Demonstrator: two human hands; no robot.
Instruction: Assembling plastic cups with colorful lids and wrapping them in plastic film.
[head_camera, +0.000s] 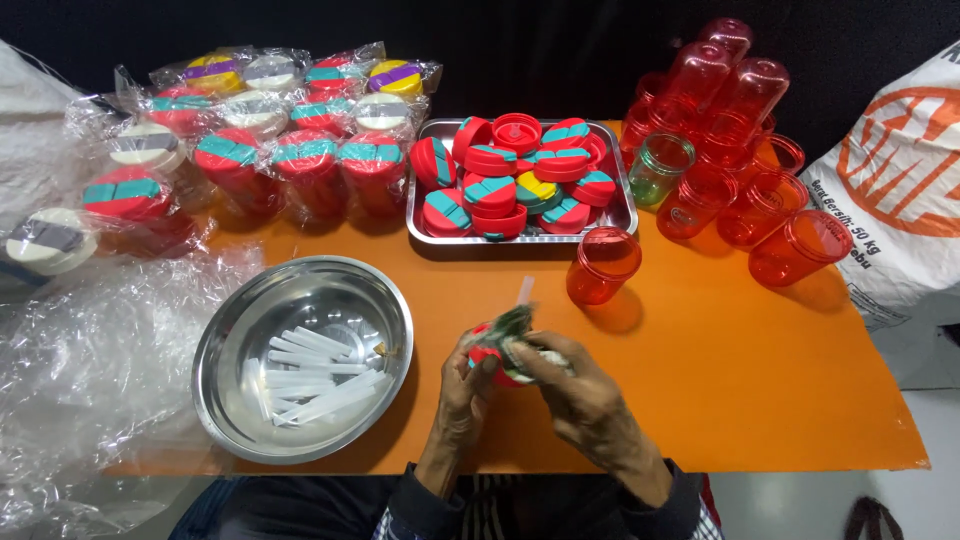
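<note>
While both hands meet over the near edge of the orange tabletop, they close together around one red lid with a teal flap. The left hand cups the lid from below and the side, fingers curled on its rim; the right hand presses on it from the right, thumb and fingers clamped over the top. A white straw sticks up from the lid. Just left of the hands sits a round steel bowl holding more white straws. Beyond the hands stands a single red cup, upright and apart from them, and behind it a steel tray heaped with red lids. Bagged, lidded cups crowd the far left; bare red cups cluster at the far right.
</note>
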